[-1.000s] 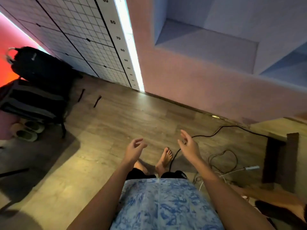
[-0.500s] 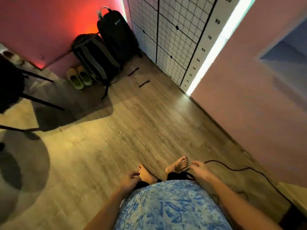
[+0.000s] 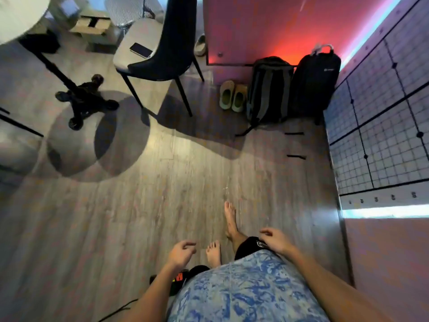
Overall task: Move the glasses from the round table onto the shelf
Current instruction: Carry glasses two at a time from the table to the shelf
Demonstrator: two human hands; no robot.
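Head view: the person is walking across the floor (image 3: 162,194), left hand (image 3: 180,253) and right hand (image 3: 275,240) apart, fingers loosely curled, carrying nothing. Round tabletop (image 3: 18,17) edge is showing far ahead-left of the hands; glasses and shelf not visible. Likely the approach step; next is reaching the tabletop and grasping a glass.

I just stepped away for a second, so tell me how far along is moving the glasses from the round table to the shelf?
Nothing visible confirms any glass moved; no shelf or glasses appear in this view. In hand: nothing, the left hand and right hand are both empty and loosely open, low over the wooden floor. Only the round table's edge shows at top left, beyond the chair. Left: reach the table, pick up glasses, carry them to the shelf.
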